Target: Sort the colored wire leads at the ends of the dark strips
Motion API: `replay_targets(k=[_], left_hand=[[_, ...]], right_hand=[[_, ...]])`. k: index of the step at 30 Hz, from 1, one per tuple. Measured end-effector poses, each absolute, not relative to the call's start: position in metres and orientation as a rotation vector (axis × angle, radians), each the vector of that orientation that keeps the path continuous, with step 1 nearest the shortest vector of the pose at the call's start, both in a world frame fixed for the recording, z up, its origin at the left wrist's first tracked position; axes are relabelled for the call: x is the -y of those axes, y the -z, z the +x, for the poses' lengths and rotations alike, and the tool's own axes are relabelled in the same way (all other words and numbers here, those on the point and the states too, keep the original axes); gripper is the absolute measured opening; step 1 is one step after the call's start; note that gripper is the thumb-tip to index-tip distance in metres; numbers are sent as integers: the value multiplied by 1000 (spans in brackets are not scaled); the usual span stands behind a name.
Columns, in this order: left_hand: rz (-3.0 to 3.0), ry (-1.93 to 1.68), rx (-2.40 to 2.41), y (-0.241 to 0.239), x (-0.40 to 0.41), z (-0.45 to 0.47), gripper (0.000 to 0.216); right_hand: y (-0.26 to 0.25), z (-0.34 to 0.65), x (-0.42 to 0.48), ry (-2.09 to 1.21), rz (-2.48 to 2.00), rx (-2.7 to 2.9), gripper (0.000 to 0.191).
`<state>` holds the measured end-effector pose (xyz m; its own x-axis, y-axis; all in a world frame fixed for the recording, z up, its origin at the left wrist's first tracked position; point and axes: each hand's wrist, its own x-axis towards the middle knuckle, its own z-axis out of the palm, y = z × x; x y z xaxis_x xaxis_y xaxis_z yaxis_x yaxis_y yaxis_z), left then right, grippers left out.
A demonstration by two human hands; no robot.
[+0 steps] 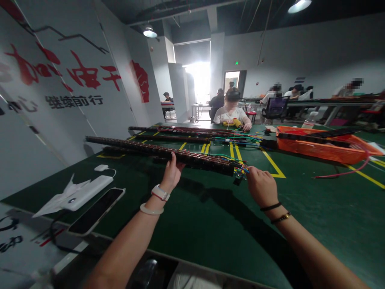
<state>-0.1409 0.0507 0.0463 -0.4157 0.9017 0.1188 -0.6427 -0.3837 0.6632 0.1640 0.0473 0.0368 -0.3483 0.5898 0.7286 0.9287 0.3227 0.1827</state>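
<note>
Over the green table [192,224], the left hand [173,172] is wrapped around a long black bar [150,150] near mid-length; the right hand [263,185] closes on coloured wires [244,170] at its end. The bar looks stiff, best supported centrally; the wires, soft, easily strained.

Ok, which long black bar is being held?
The frontmost bar, gripped by the left hand, with the right hand at its wires; other bars lie on the table.

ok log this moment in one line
left hand: holds long black bar | right hand: pinches coloured wires at bar's end | orange tray: on green table
</note>
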Motion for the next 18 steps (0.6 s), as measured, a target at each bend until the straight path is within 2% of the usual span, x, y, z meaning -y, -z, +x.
replay_targets(k=[6,11,18], left_hand=[[621,-1903,-648,-38,-48,-128,15],[632,-1811,-661,-32,-52,-133,23],[503,-1801,-688,-29,-64,-156,22]], right_hand=[[-35,177,-59,779,-1358,1995,17],[-36,175,-56,770,-1359,2027,17],[-34,151,-40,712,-1289,2094,20]])
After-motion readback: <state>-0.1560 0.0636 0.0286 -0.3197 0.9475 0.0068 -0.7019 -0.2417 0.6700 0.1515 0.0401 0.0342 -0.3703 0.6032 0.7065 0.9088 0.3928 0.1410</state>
